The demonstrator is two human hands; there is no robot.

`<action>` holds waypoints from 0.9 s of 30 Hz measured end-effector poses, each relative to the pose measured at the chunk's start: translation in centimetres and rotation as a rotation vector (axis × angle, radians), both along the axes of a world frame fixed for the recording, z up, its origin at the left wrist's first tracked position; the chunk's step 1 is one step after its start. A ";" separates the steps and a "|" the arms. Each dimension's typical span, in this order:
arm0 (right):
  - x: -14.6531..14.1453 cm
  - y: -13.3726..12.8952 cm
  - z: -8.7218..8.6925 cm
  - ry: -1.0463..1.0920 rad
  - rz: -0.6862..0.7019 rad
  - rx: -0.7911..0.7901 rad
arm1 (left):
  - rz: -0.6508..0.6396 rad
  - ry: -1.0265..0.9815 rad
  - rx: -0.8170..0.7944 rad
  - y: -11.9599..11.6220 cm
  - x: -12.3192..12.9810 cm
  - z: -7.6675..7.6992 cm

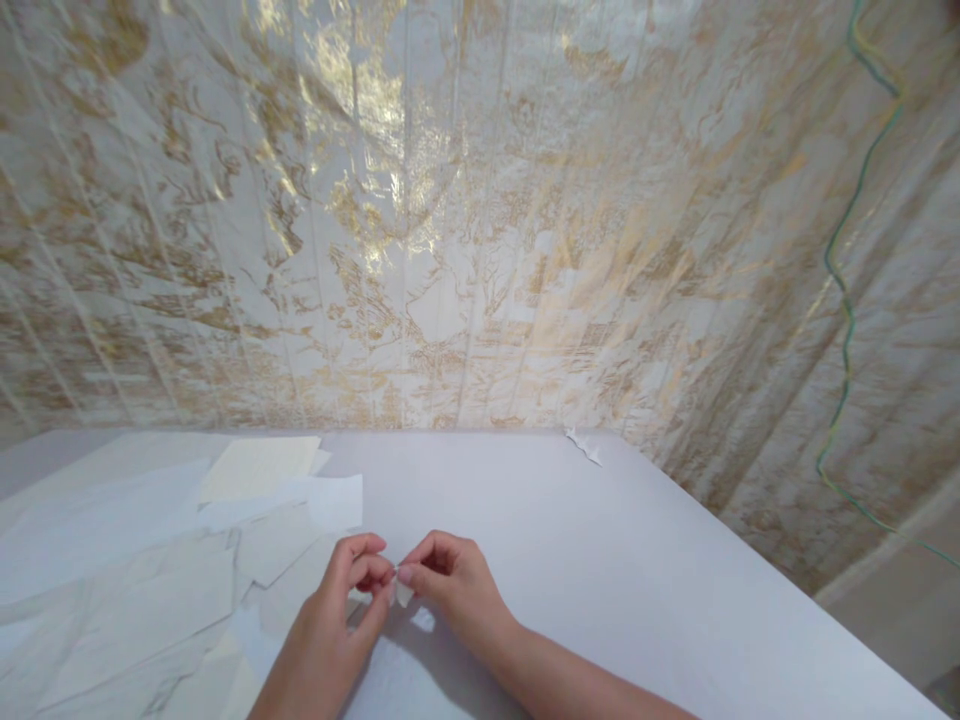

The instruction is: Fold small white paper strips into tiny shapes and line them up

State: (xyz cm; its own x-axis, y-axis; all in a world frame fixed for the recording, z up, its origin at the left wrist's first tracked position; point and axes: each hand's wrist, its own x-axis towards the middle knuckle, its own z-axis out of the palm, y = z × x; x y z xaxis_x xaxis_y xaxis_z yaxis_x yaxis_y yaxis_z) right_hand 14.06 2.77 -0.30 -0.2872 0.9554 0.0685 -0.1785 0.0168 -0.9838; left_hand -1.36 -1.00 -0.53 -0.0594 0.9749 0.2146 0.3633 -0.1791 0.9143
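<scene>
A small piece of white paper (403,594) is pinched between my two hands, just above the white table. My left hand (345,600) has its thumb and fingers closed on the paper's left side, with the index finger raised a little. From the right, the thumb and index finger of my right hand (450,575) grip the same piece close to the left fingertips. Much of the paper is hidden by the fingers, so its folds cannot be made out. Loose sheets of paper (161,590) lie beside my left hand.
The white table (637,580) runs back to a shiny gold-and-white patterned curtain (450,250). A small folded white paper piece (583,447) lies at its far edge. A cream sheet (262,468) tops the papers at the back left. A green cord (846,320) hangs at right.
</scene>
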 end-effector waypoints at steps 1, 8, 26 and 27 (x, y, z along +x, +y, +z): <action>0.1 0.1 0.0 -0.010 -0.008 -0.003 | 0.004 0.043 0.015 -0.1 0.0 0.0; 0.2 0.0 0.2 -0.075 -0.046 0.035 | -0.032 0.061 -0.048 -0.1 0.3 0.7; 0.5 0.3 0.9 -0.005 -0.041 0.090 | -0.133 -0.026 -0.144 -0.6 0.3 0.5; 0.6 0.2 1.1 0.008 -0.046 0.115 | -0.120 -0.033 -0.140 -0.6 0.3 0.4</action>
